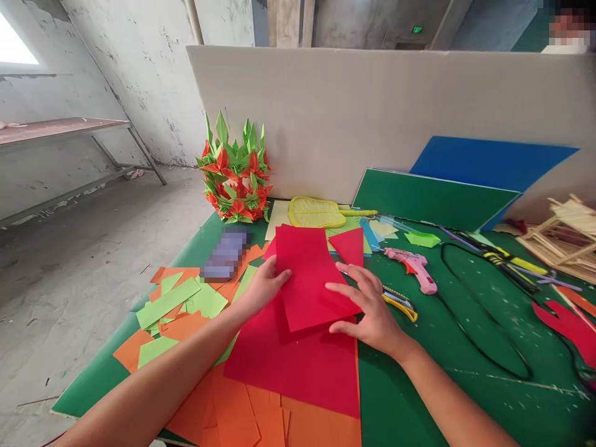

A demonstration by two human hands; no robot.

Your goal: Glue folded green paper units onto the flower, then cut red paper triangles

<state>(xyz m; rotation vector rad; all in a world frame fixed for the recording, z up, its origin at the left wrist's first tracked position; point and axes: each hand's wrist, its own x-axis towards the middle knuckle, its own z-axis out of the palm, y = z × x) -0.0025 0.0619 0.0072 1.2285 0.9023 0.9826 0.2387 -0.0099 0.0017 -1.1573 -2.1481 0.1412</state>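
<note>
The left hand [261, 287], at the middle of the frame, is closed on the left edge of a small red sheet [305, 279], its thumb lying on the face and its fingers tucked behind, out of sight. The right hand [372, 307], just right of centre, is open, with its fingers spread and bent towards the sheet's right edge. Its fingertips overlap that edge in the view, but whether they press on the paper I cannot tell. The small red sheet sits at the centre of the frame, above a large red sheet [302, 366] that reaches into the lower middle.

Orange sheets [233, 413] lie under the large one at the bottom of the frame. A red triangle of paper [351, 245] shows just above the right hand, and a yellow-handled cutter [400, 303] lies just beside that hand's fingers. Further right, a pink glue gun [416, 268] rests on the green tabletop [400, 397]. Green and orange paper pieces [170, 304] are scattered left of centre.
</note>
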